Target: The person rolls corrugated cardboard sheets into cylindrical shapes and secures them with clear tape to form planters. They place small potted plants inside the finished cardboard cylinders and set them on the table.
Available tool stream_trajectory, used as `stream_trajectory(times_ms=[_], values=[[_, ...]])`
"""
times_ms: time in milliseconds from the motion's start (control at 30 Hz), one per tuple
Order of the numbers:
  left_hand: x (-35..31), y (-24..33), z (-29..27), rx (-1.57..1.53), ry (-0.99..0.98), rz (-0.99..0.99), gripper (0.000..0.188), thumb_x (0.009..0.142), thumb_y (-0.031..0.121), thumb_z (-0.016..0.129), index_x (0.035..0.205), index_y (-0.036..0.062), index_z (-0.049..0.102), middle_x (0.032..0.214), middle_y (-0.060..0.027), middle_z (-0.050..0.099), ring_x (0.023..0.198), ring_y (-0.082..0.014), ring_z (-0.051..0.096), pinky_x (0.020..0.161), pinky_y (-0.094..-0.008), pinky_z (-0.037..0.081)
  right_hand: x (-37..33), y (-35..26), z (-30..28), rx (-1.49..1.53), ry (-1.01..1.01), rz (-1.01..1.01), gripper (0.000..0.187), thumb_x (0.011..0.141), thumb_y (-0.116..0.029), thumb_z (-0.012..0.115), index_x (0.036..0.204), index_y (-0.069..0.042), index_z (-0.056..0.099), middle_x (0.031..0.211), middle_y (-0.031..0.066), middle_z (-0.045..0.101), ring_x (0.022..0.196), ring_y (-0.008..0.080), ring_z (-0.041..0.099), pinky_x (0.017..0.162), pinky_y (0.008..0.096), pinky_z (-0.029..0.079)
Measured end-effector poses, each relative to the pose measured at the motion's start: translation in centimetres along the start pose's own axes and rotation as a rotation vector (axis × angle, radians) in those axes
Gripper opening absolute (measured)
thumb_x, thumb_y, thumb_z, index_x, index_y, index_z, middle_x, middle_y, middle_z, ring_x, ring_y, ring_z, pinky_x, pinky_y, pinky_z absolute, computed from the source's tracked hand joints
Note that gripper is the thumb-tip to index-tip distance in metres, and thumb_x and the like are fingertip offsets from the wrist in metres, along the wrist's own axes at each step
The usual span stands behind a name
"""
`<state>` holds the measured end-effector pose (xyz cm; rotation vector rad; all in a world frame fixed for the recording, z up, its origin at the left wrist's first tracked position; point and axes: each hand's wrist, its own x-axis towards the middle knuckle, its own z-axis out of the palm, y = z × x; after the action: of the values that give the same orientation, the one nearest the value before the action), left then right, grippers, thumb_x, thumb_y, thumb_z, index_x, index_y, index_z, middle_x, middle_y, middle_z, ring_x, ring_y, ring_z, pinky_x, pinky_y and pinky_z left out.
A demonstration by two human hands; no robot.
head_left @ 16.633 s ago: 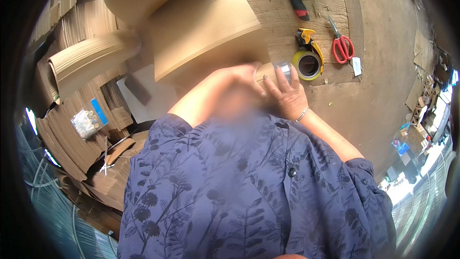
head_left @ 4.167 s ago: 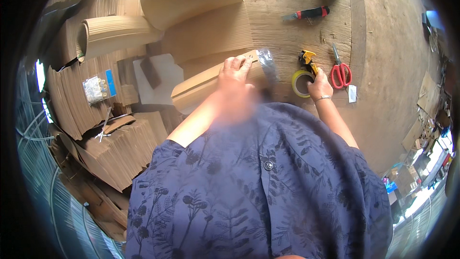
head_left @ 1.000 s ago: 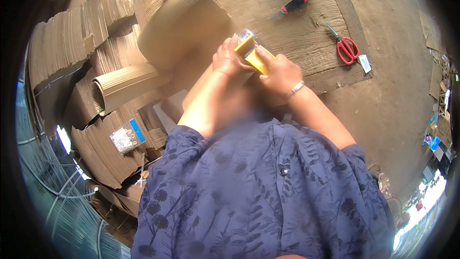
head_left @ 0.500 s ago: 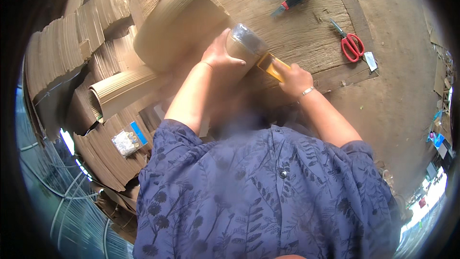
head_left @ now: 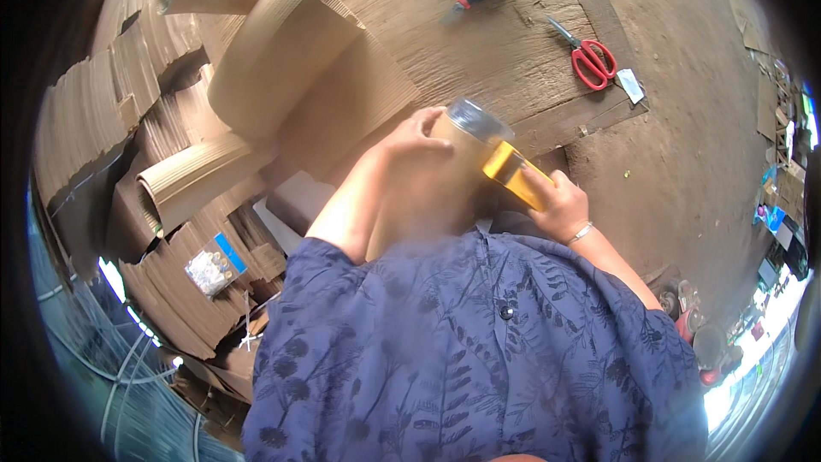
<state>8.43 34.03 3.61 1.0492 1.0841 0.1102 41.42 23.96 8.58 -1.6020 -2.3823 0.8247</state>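
Left fingers (head_left: 427, 117) are grasping cardboard roll (head_left: 453, 173) before blue shirt (head_left: 462, 334) | right fingers (head_left: 542, 186) are gripping yellow tape dispenser (head_left: 510, 169) just beside roll's clear plastic (head_left: 480, 119) | red-handled scissors (head_left: 593, 60) are lying on wooden table (head_left: 419, 43)

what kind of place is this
Probably a cardboard or packing workshop: stacked cardboard sheets at left, plus red-handled scissors on a wooden work surface.

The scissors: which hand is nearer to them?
Right. In the picture, the right hand, gripping the yellow tape dispenser, is below the scissors; the left hand, on the cardboard bundle, is farther left.
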Motion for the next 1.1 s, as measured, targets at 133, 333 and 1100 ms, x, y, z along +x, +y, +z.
stream_trajectory(times_ms=[133,333,1100], values=[[-1.7,-3.0,2.8,0.659,0.596,0.016,0.112,0.072,0.033,0.085,0.158,0.0056,0.021,0.158,-0.0222,0.032,0.148,-0.0369,0.030,0.122,-0.0432,0.028,6.5,-5.5,1.3,0.088,0.071,-0.030,0.073,0.065,-0.021,0.083,0.135,-0.032,0.061,0.087,0.0091,0.057,0.073,0.0307,0.065,0.062,0.0415,0.056],[-0.9,-0.9,3.1,0.633,0.822,-0.072,0.106,0.067,0.046,0.086,0.153,0.0118,0.033,0.147,-0.0156,0.045,0.138,-0.0341,0.043,0.116,-0.0438,0.036,8.8,-7.9,-5.1,0.160,-0.026,-0.066,0.065,0.070,-0.025,0.080,0.132,-0.031,0.063,0.085,0.0104,0.059,0.070,0.0323,0.066,0.063,0.0424,0.056],[-2.4,-2.0,-5.1,0.748,0.970,-0.243,0.135,0.052,0.063,0.089,0.159,0.0210,0.017,0.155,-0.0147,0.032,0.141,-0.0370,0.036,0.113,-0.0529,0.036,16.2,-10.1,1.6,0.138,0.000,-0.081,0.068,0.071,-0.028,0.082,0.135,-0.036,0.060,0.091,0.0098,0.061,0.076,0.0309,0.068,0.065,0.0432,0.057]])
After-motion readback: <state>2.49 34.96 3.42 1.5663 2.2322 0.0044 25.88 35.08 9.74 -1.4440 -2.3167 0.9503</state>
